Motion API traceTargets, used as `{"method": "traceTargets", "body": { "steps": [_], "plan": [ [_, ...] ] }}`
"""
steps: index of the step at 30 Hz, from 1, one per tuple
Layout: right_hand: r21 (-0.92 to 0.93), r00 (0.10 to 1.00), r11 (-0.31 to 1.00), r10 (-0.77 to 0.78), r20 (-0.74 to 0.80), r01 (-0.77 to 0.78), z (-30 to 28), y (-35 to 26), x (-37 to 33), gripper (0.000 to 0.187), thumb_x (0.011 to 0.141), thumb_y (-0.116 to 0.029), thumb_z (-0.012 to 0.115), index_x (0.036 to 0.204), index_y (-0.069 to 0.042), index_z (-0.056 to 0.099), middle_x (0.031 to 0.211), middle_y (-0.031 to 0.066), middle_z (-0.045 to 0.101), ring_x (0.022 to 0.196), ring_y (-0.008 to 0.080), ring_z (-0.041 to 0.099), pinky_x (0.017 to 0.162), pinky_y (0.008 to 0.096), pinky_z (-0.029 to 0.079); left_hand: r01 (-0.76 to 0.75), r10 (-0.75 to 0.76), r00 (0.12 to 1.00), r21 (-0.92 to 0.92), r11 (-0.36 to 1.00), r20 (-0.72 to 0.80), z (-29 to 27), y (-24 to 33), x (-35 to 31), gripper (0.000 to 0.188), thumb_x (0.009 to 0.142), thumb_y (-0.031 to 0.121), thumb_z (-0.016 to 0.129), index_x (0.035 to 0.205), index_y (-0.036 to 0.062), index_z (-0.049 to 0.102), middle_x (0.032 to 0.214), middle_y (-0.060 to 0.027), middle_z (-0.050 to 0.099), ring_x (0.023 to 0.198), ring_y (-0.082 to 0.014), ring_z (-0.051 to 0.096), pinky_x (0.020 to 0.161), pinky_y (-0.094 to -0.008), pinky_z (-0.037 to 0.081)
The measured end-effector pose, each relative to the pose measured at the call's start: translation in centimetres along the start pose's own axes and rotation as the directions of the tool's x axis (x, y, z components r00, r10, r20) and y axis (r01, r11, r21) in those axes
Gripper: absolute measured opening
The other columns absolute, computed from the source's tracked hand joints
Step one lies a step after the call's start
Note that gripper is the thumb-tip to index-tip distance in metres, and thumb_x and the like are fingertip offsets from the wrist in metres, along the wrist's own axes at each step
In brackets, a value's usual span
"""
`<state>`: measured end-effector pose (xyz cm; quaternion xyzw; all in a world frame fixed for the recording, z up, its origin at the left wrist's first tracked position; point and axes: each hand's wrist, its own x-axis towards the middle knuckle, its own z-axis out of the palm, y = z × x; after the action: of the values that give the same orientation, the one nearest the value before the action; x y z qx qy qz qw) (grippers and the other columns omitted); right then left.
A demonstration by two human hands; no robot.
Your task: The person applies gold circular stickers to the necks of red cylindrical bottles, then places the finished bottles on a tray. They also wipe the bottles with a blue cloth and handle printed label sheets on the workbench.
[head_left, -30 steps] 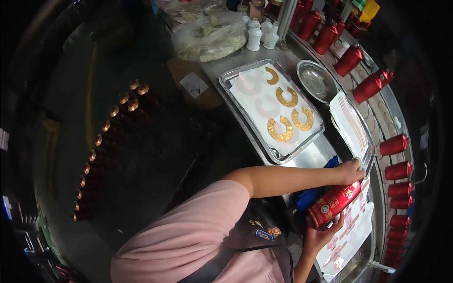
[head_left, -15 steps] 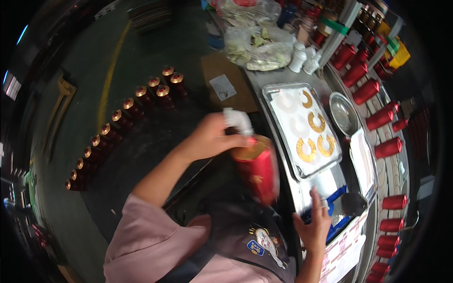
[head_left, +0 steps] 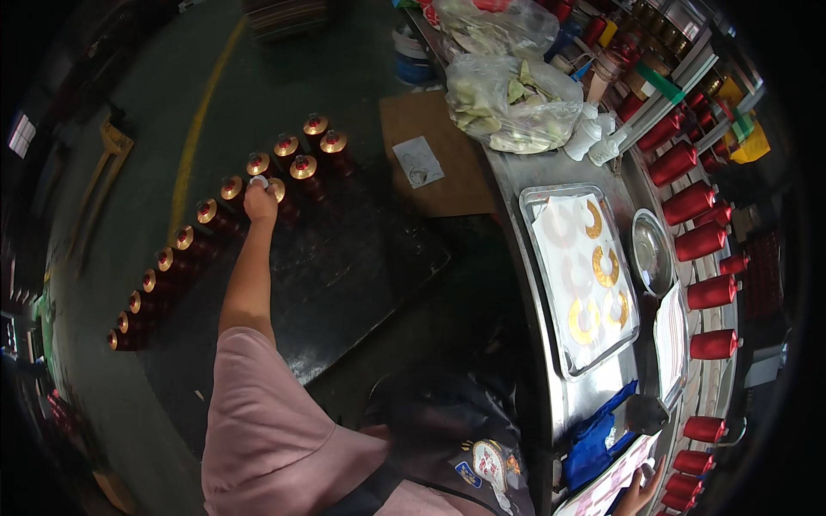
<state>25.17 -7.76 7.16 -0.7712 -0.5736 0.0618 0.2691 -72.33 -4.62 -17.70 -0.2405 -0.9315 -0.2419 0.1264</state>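
At the dark table to the left, my left hand (head_left: pixel 260 203) is closed around the neck of a red bottle (head_left: pixel 287 211) with a gold shoulder. The bottle stands upright beside the row, its top partly hidden by my fingers, which have something white at the tips. Several similar red bottles (head_left: pixel 304 176) with gold shoulders line the table's far edge. My right hand (head_left: pixel 638 494) is low at the right, cut off by the dark rim of the picture. Its visible fingers are apart, one with a white covering, near a sheet of pink-and-white labels (head_left: pixel 602 490).
A metal tray (head_left: pixel 568 365) with gold C-shaped pieces on white paper lies on the steel bench. Nearby are a steel bowl (head_left: pixel 652 254), a blue cloth (head_left: pixel 589 451) and plastic bags of leaves (head_left: pixel 516 103). Red bottles (head_left: pixel 712 293) lie along the rack at right.
My left hand has carried the red bottle from beside the bench to the row on the dark table. My right hand has moved down and right, past the blue cloth.
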Motion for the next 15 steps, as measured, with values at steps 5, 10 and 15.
{"method": "traceTargets", "body": {
  "steps": [5,10,15],
  "plan": [
    [0.147,0.994,0.989,-0.027,0.108,0.011,-0.9,3.2,0.3,0.065,0.090,-0.001,0.062,0.153,-0.009,0.045,0.127,0.0121,0.062,0.094,0.0144,0.060,0.083,0.0274,0.050,0.028,-0.044,0.993,0.142,0.989,0.106,5.8,-4.9,3.0,0.030,0.085,0.026,0.075,0.102,0.0021,0.069,0.101,-0.0237,0.071,0.099,-0.0421,0.068,0.084,-0.0506,0.056],
    [0.167,0.993,0.979,0.111,0.028,-0.114,0.7,-1.0,-1.9,0.062,0.087,-0.003,0.063,0.148,-0.005,0.050,0.104,0.0081,0.067,0.077,0.0108,0.063,0.060,0.0231,0.051,-0.155,0.143,0.982,0.093,0.984,0.121,8.6,-7.8,5.1,0.037,0.094,0.036,0.066,0.093,-0.0009,0.071,0.091,-0.0255,0.071,0.088,-0.0435,0.070,0.073,-0.0527,0.056],
    [0.229,0.985,0.959,0.171,0.010,-0.169,1.6,-5.3,-3.7,0.062,0.085,-0.002,0.066,0.146,-0.003,0.052,0.102,0.0097,0.069,0.087,0.0148,0.068,0.070,0.0258,0.054,0.127,-0.127,0.992,-0.038,0.991,0.023,5.5,0.1,1.5,0.041,0.095,0.034,0.062,0.111,-0.0031,0.069,0.104,-0.0260,0.072,0.095,-0.0448,0.069,0.079,-0.0511,0.057]
  ]
}}
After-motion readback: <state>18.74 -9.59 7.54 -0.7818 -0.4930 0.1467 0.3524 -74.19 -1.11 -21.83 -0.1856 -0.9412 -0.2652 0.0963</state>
